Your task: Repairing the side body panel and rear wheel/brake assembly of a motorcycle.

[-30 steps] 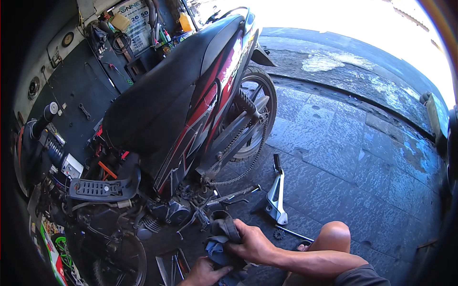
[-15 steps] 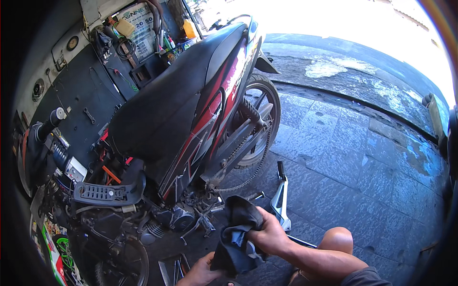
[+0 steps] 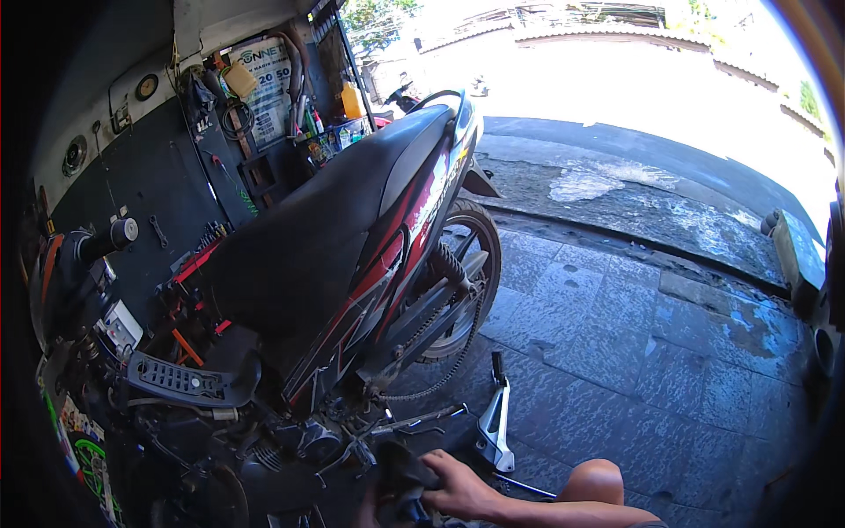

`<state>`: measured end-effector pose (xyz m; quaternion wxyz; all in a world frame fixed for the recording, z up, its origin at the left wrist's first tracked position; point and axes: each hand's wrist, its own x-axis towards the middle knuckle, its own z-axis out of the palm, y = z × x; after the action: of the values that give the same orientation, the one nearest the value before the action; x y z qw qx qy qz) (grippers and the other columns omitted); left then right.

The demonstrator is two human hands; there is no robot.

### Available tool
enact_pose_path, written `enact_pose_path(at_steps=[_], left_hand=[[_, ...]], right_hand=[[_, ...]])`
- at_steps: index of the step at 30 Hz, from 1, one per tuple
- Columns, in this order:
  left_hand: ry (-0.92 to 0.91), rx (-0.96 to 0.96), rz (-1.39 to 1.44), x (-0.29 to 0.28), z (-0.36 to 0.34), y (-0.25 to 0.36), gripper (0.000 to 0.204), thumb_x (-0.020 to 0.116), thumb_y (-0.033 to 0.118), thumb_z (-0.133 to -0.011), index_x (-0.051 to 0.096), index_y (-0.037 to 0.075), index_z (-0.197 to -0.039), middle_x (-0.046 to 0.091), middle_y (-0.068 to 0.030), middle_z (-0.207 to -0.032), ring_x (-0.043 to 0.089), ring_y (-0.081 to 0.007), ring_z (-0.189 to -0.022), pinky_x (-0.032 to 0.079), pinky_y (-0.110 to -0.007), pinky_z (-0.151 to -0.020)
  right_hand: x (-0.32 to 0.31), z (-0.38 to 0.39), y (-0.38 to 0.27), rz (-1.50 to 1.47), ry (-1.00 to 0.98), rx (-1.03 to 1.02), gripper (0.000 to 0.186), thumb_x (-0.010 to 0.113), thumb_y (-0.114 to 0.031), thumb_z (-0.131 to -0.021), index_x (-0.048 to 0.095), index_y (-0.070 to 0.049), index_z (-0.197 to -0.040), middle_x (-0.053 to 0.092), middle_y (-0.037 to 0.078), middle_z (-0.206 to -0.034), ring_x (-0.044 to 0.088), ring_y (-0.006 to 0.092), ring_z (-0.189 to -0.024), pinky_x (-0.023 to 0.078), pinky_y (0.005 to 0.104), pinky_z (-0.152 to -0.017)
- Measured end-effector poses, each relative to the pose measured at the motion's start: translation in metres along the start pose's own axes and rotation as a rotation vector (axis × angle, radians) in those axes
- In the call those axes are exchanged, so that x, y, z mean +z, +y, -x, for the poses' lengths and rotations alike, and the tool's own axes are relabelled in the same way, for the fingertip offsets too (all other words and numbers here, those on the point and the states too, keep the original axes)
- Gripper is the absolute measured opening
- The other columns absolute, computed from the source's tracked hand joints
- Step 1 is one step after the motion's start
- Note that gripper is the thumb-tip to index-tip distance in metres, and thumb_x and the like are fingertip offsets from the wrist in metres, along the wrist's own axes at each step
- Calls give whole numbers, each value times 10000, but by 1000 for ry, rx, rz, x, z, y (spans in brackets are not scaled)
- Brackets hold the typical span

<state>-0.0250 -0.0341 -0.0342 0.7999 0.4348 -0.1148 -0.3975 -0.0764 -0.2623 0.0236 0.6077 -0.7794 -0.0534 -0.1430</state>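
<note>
Low in the view, my right hand (image 3: 459, 486) is closed on a crumpled dark cloth (image 3: 401, 468), its thumb and fingers bunching the fabric. My left hand (image 3: 366, 510) is a dim, smeared patch at the cloth's left side, and its fingers cannot be made out. Just beyond the cloth stands a motorcycle (image 3: 290, 238) with a long black seat and red, white and black side panels. Its drive chain (image 3: 458, 361) hangs slack below the swingarm, beside the rear wheel (image 3: 475, 264). Right of the cloth, a silver footrest bracket (image 3: 495, 427) with a black peg lies on the floor.
A thin metal rod (image 3: 525, 487) lies by my bent knee (image 3: 594, 482). At left are the handlebar grip (image 3: 110, 239) and a black slotted footboard (image 3: 176, 378). Tools hang on the dark wall panel (image 3: 123, 176). Grey floor tiles (image 3: 598, 352) stretch right to a gutter and the street.
The view has tilted up, showing more of the street. My hands and the cloth have shifted down and left; my left hand is now less visible. The motorcycle stays put.
</note>
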Motion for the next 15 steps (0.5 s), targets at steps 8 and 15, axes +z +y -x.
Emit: enact_pose_path(at_steps=[8,15], left_hand=[[-326,654,-1092,46,-15,44,691,757,353,-820,498,36,-1376,541,-108,-1320,519,-211,-1204,425,-400,-1031],[-102,-222,-694,17,22,47,409,644,158,-920,580,-12,-1287,628,-80,-1156,561,-168,-1089,452,-325,-957]], right_hand=[[-26,-7,-26,-51,-584,43,410,683,-142,-809,599,1,-1184,678,194,-1103,645,295,-1059,509,400,-876],[-58,-17,-22,-169,-839,124,584,607,-242,-855,463,10,-1361,588,189,-1239,611,282,-1046,489,399,-883]])
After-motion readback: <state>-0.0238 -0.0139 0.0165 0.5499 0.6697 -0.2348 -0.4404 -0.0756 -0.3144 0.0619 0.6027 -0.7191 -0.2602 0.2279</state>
